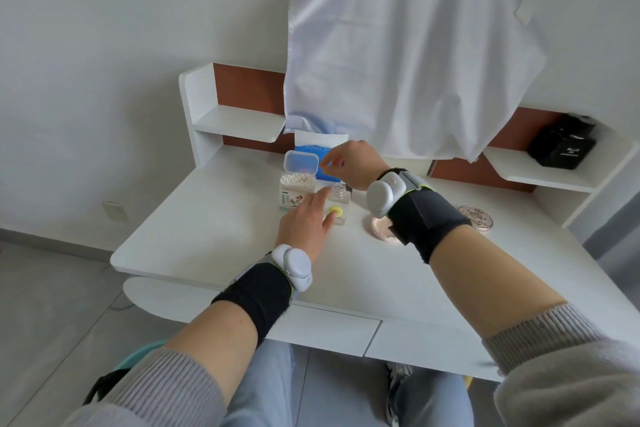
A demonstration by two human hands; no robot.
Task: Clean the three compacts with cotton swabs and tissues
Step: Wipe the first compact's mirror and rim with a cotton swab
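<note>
The right hand's (349,161) thumb and forefinger pinch what looks like a swab (327,165) above the tissue pack (330,175). The left hand (306,222) reaches forward with straight, slightly spread fingers, its thumb at a yellow cap (336,211) and its fingertips beside the open swab box (297,191) and a bottle (341,192). One compact (379,229) lies half hidden under the right wrist, and another (476,217) lies farther right.

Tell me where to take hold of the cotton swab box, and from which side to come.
Best, I'd judge: grip the cotton swab box round its upright side walls, below the rim, coming from the person's left. Its lid stands open at the back, swab tips fill the top, and the left hand and small bottle crowd its right.
</note>
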